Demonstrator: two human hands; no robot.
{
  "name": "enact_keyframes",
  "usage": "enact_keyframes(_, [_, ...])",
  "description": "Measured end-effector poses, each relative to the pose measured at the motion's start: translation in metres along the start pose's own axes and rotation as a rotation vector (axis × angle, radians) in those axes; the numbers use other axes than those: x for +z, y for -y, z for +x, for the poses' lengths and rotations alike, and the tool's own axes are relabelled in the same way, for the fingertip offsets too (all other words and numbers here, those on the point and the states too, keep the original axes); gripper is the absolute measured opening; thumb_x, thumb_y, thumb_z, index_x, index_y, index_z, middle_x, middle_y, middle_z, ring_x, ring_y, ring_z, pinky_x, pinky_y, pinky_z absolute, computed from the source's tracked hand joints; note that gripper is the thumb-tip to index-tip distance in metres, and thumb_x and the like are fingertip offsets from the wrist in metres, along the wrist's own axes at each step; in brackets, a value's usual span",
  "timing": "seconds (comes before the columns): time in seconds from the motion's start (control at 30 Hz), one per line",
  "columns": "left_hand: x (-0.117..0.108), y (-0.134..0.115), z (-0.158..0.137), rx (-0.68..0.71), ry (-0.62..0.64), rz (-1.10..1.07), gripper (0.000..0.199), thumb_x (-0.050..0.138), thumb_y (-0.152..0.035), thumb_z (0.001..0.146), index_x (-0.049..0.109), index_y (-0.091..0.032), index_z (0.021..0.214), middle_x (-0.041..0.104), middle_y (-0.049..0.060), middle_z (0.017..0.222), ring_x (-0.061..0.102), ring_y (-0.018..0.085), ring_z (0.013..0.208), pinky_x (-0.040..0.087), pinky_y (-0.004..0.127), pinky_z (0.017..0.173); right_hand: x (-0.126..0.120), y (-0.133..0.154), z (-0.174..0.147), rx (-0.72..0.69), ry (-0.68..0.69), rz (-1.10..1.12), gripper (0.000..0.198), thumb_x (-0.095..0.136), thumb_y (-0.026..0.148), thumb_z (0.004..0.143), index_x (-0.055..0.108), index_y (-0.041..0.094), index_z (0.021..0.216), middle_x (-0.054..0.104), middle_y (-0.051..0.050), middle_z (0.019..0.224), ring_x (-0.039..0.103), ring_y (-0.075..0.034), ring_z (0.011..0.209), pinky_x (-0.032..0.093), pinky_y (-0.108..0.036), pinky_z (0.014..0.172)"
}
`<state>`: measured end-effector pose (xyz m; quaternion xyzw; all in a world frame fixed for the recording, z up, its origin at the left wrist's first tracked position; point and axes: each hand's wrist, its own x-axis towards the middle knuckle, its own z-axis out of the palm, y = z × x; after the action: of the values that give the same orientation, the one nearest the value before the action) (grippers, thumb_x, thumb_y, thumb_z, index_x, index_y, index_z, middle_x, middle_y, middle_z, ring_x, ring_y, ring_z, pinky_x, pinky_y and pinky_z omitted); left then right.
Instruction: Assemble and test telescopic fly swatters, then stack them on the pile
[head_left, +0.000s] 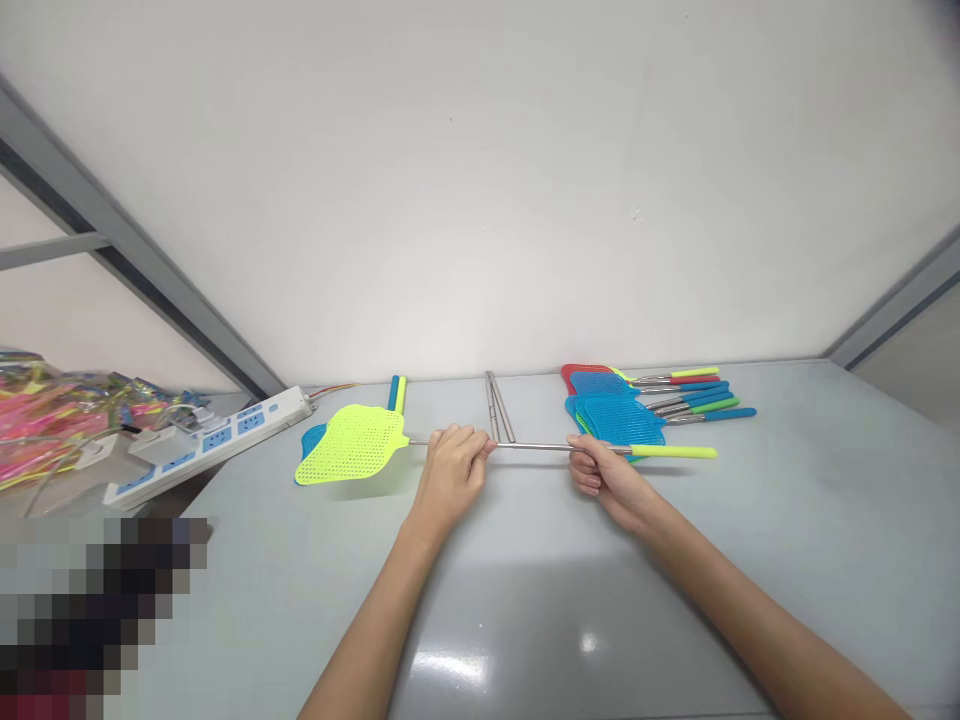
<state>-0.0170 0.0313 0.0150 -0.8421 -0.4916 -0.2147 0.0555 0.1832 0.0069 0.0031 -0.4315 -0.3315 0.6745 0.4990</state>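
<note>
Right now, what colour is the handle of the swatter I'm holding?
The handle is yellow-green, clearest in the head view.

Perforated plastic and shiny metal over a glossy grey tabletop (517, 640)
The yellow fly swatter (351, 445) has a perforated plastic head, a smooth, shiny metal shaft (532, 447) and a smooth, plastic-looking grip (673, 452); the loose rods (503, 410) are shiny metal, the blue swatter head (624, 418) perforated plastic, the power strip (214, 447) smooth white plastic, the back panel (450, 220) matt, the bundled packets (45, 420) glossy, crinkled film.
</note>
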Motion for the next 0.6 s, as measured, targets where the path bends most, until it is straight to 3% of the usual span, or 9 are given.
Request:
enact_keyframes(0.4, [-0.005,0.014,-0.001,-0.058,-0.028,-0.005,0.027,0.029,-0.025,0.085,0.044,-0.019,0.064,0.048,0.0,0.062,0.041,0.014,0.064,0.026,0.029,0.064,-0.02,0.009,0.007,-0.043,-0.097,-0.003,0.035,0.051,0.03,0.07,0.025,0.02,0.048,0.016,0.007,0.048,0.016,-0.007,0.04,0.015,-0.025,0.038])
enact_keyframes(0.6, [-0.002,0.012,-0.001,-0.102,-0.046,-0.072,0.028,0.029,-0.027,0.085,0.043,-0.018,0.062,0.048,-0.001,0.061,0.041,0.014,0.064,0.026,0.028,0.065,-0.017,0.008,0.007,-0.052,-0.095,-0.025,0.035,0.049,0.029,0.071,0.025,0.02,0.049,0.017,0.006,0.048,0.016,-0.007,0.04,0.015,-0.025,0.038])
